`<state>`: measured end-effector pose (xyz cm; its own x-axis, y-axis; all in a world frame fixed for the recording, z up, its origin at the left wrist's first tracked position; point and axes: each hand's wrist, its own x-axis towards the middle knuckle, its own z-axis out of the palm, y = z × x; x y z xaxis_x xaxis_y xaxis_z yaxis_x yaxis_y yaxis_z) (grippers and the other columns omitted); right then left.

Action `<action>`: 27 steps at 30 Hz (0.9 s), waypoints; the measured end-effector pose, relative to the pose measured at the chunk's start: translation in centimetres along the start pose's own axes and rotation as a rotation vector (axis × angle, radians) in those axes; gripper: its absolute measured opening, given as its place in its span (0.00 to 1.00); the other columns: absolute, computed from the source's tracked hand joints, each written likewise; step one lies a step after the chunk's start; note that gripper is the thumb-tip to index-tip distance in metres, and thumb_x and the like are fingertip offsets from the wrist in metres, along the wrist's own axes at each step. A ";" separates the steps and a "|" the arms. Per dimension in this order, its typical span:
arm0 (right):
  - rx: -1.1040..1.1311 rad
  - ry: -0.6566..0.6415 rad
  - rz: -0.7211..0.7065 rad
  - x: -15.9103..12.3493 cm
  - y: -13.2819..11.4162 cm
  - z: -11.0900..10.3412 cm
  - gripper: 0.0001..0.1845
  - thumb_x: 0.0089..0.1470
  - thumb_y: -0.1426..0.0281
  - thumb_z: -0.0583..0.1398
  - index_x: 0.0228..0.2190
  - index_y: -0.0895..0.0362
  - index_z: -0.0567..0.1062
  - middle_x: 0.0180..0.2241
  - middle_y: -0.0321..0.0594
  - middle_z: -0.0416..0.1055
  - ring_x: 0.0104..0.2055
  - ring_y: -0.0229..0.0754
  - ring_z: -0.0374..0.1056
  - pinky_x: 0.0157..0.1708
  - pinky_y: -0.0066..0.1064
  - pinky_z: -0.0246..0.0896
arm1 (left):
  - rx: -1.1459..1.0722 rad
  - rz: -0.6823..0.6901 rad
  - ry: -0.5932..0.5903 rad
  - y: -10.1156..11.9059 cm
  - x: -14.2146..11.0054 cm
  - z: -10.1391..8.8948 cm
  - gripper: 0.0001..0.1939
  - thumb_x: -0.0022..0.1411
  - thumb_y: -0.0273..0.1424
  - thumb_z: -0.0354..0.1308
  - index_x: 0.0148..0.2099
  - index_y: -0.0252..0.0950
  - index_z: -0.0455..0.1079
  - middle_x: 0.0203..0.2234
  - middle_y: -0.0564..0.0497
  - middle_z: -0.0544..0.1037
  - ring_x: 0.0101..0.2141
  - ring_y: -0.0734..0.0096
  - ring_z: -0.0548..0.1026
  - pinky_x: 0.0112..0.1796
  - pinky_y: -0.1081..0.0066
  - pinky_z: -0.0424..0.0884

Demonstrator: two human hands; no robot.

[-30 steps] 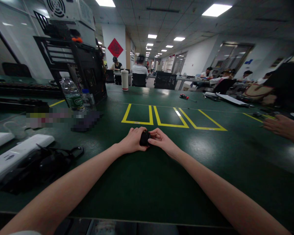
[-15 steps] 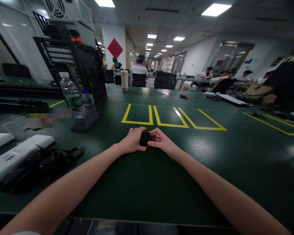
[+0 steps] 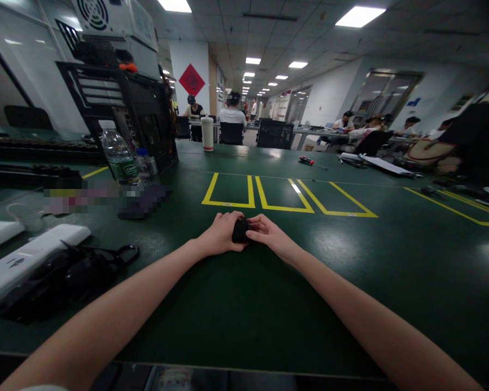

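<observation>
A small black boxy object point(image 3: 239, 231) is held between my two hands over the green table point(image 3: 244, 320); its exact kind does not show. My left hand point(image 3: 223, 233) wraps round its left side, with the thumb below and the fingers over the top. From the right, my right hand point(image 3: 268, 234) pinches its edge between thumb and fingers. The fingers cover part of the object. Just beyond my hands, yellow tape outlines point(image 3: 284, 208) mark the tabletop.
To the left lie a white power strip point(image 3: 44, 255) and a bundle of black cables point(image 3: 89, 266). Water bottles point(image 3: 120, 157) stand by a black computer case point(image 3: 146, 119). A screwdriver point(image 3: 307, 160) and a white cup point(image 3: 207, 134) are farther back. People sit at distant tables.
My right thumb and fingers have shifted very slightly at the object's right edge. My left hand keeps its grip, and the surroundings look the same.
</observation>
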<state>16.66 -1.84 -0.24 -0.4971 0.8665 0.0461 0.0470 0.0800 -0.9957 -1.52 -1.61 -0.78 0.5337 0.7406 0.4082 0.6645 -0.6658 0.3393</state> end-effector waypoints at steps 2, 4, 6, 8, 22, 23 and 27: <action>0.028 -0.050 -0.015 -0.1 -0.1 -0.2 0.19 0.40 0.71 0.63 0.36 0.53 0.64 0.39 0.36 0.66 0.44 0.40 0.63 0.46 0.39 0.56 | 0.007 0.003 0.006 0.0 0.0 0.1 0.31 0.44 0.38 0.62 0.49 0.35 0.54 0.41 0.46 0.68 0.41 0.57 0.68 0.42 0.60 0.58; 0.036 -0.059 -0.020 -0.3 -0.2 -0.2 0.18 0.41 0.70 0.63 0.36 0.53 0.63 0.38 0.36 0.66 0.44 0.40 0.63 0.46 0.38 0.56 | 0.009 0.007 0.007 -0.1 0.0 0.1 0.31 0.44 0.39 0.62 0.49 0.35 0.54 0.41 0.45 0.68 0.41 0.58 0.68 0.42 0.60 0.58; 0.018 -0.022 -0.024 -0.3 -0.2 0.0 0.13 0.45 0.67 0.60 0.35 0.53 0.64 0.37 0.36 0.66 0.43 0.40 0.63 0.46 0.39 0.56 | 0.007 0.010 0.004 -0.1 0.1 0.1 0.31 0.45 0.39 0.61 0.49 0.35 0.54 0.41 0.45 0.68 0.41 0.58 0.68 0.42 0.60 0.58; -0.006 0.025 -0.035 -0.3 -0.1 0.1 0.11 0.49 0.64 0.57 0.35 0.54 0.65 0.36 0.37 0.66 0.42 0.40 0.63 0.45 0.39 0.56 | 0.007 0.010 0.003 -0.1 0.1 0.1 0.31 0.45 0.40 0.61 0.49 0.35 0.54 0.42 0.45 0.68 0.41 0.58 0.68 0.43 0.60 0.58; 0.043 -0.057 -0.026 -0.2 -0.1 -0.2 0.18 0.42 0.68 0.63 0.36 0.53 0.64 0.38 0.36 0.66 0.44 0.42 0.62 0.47 0.40 0.55 | 0.024 -0.003 0.006 0.1 0.1 0.2 0.32 0.44 0.38 0.62 0.49 0.35 0.54 0.41 0.45 0.68 0.41 0.57 0.68 0.42 0.60 0.58; 0.027 -0.033 -0.022 -0.3 -0.1 -0.1 0.16 0.44 0.66 0.61 0.36 0.53 0.64 0.38 0.36 0.66 0.44 0.42 0.62 0.46 0.40 0.55 | 0.021 0.000 0.007 0.1 0.1 0.2 0.32 0.44 0.38 0.62 0.49 0.35 0.54 0.41 0.45 0.68 0.41 0.57 0.68 0.42 0.60 0.58; -0.040 0.060 0.004 -0.2 0.1 0.3 0.15 0.48 0.61 0.57 0.38 0.53 0.64 0.36 0.37 0.67 0.42 0.43 0.63 0.45 0.40 0.56 | 0.008 0.006 0.003 0.0 0.1 0.1 0.31 0.45 0.39 0.61 0.49 0.35 0.54 0.41 0.45 0.68 0.41 0.57 0.68 0.42 0.60 0.58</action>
<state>16.45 -2.13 -0.41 -0.4439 0.8948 0.0484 0.0839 0.0953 -0.9919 -1.42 -1.60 -0.82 0.5366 0.7361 0.4125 0.6653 -0.6698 0.3297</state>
